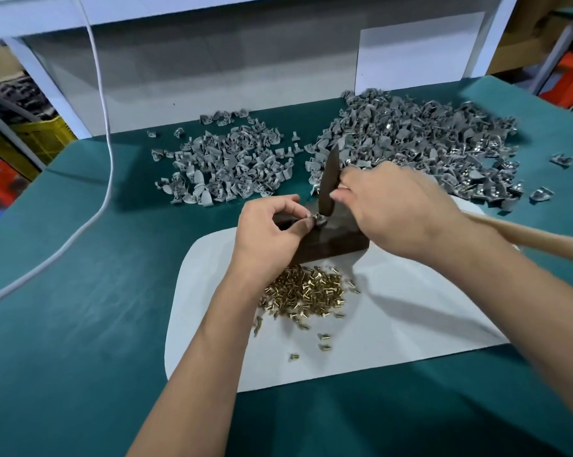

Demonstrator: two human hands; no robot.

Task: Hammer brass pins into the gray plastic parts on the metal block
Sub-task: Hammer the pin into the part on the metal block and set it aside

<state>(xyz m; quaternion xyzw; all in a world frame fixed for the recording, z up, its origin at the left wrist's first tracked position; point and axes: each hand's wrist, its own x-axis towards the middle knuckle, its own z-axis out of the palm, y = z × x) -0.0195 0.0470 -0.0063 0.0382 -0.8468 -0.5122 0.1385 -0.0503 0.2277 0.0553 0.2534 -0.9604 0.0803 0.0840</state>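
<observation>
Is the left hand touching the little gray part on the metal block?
Touching: the head view shows the left hand pinching the gray part atop the metal block.

Shiny brass pins (306, 291), matt cloth (80, 291)

We sit at a table (64, 291) covered in dark green cloth, with a white sheet (410, 324) lying on it in front of us. Behind the table stands a white frame (38, 77) with a pale gray panel (212, 67) filling its back, and a white paper (420, 51) is stuck on that panel to the right. A white cable (108, 127) hangs down from above and trails across the cloth to the left edge. Past the frame on the left we see a yellow crate (44, 136) and something red below it. On the right are cardboard boxes (539, 31) and an orange crate (572, 80). The light is even and cool.
</observation>
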